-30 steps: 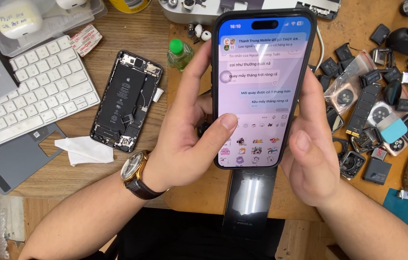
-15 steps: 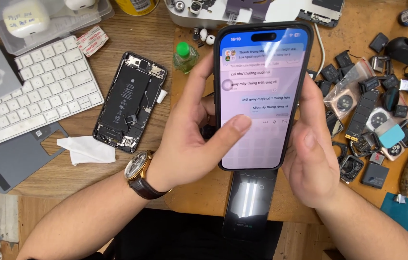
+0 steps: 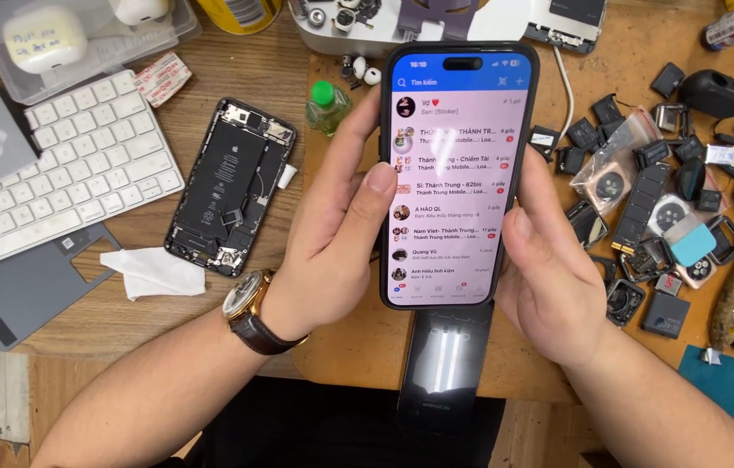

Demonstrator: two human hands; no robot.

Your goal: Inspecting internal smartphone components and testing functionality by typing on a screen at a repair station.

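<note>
The fingers (image 3: 345, 130) of the left hand (image 3: 332, 234) wrap the left edge of a lit smartphone (image 3: 456, 173), with the thumb (image 3: 375, 186) laid on its screen; the fingers of the right hand (image 3: 549, 277) close round the right edge from behind, thumb along the side. The phone is held upright above the middle of the wooden worktop (image 3: 211, 78), clear of everything beneath it. A wristwatch (image 3: 250, 308) with a dark strap sits on the left wrist.

Just below the phone a dark glossy strip (image 3: 445, 364) runs off the worktop's near edge. Left of the left hand lies an opened phone (image 3: 230, 186), its insides showing, with a crumpled white tissue (image 3: 152, 273) touching its lower corner. Bare wood shows between that and the left forearm. Further left are a white keyboard (image 3: 72, 169) and a grey panel (image 3: 33, 290).

Right of the right hand the room is tight: a heap of small dark parts (image 3: 644, 191) crowds to the far edge. A small green-capped bottle (image 3: 325, 104) stands behind the left fingers. At the top left a clear plastic tray (image 3: 163, 30) holds a white earbud case (image 3: 44, 39).
</note>
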